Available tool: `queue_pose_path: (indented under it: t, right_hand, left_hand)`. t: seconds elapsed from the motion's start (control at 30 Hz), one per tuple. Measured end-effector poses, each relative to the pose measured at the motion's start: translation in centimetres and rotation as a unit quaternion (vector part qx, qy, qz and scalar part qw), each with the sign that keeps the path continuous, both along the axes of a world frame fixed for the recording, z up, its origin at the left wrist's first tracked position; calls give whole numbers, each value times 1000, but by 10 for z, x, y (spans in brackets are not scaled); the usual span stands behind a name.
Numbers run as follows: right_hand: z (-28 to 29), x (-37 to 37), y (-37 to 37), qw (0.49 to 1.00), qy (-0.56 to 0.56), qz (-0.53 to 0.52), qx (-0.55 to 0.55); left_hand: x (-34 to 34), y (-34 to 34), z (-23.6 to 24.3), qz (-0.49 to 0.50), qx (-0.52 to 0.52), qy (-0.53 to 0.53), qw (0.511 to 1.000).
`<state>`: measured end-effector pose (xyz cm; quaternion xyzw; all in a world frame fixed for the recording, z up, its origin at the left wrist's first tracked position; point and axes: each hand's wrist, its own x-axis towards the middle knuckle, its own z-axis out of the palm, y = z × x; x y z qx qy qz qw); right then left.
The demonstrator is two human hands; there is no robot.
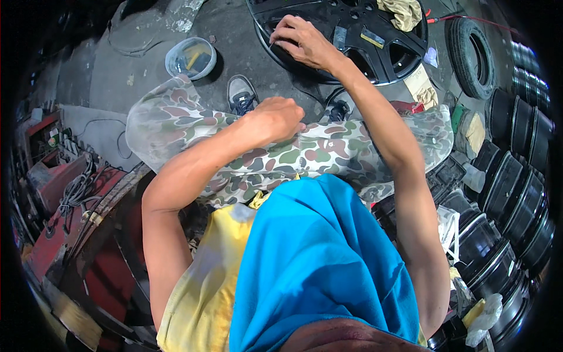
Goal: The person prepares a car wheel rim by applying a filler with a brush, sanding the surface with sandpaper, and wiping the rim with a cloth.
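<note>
A glossy black wheel rim (384, 47) lies on the floor ahead, its spokes partly cut off by the top edge. Over its left side reaches my right hand (302, 44), the fingers bent and a little apart, near the outer edge. No object shows between them. My left hand (274, 120) is closed into a fist above my camouflage trousers (322, 152); the inside of that fist is hidden. On the rim sit a small yellow-and-grey block (372, 38), a grey pad (339, 37) and a crumpled tan cloth (404, 14).
At the left stands a clear tub (190, 58) of water with a yellow-and-dark piece inside. A tire (471, 57) lies at the far right, above stacked black rims (516, 188). Red machinery (64, 193) with cables is at my left. My shoe (241, 94) rests near the tub.
</note>
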<state>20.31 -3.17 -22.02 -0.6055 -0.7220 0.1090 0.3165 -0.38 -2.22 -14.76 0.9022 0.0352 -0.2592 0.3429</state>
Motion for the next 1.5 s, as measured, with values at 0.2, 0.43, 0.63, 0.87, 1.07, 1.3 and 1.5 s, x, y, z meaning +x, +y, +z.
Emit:
queue_pose_path:
  t: [0.2, 0.43, 0.63, 0.87, 1.07, 1.3, 1.5]
  right_hand:
    - [-10, 18, -1, 999, -17, -30, -4]
    - [-4, 22, -4, 998, -42, -54, 5]
    - [-3, 28, -25, 996, -35, -81, -6]
    - [-6, 7, -25, 997, -40, -69, -13]
    - [-3, -5, -21, 997, -25, -64, 35]
    - [-8, 22, -35, 988, -58, -144, 25]
    - [8, 16, -45, 979, 63, -193, 37]
  left_hand:
    - [0, -2, 2, -1, -9, -9, 1000]
    - [3, -1, 4, -7, -7, -6, 1000]
    - [-2, -1, 2, -12, -7, -29, 999]
    - [2, -2, 2, -28, -2, -9, 1000]
    - [5, -1, 4, -32, 1, 8, 999]
    - [10, 1, -7, 69, 83, -45, 993]
    - [14, 32, -44, 200, 256, -133, 936]
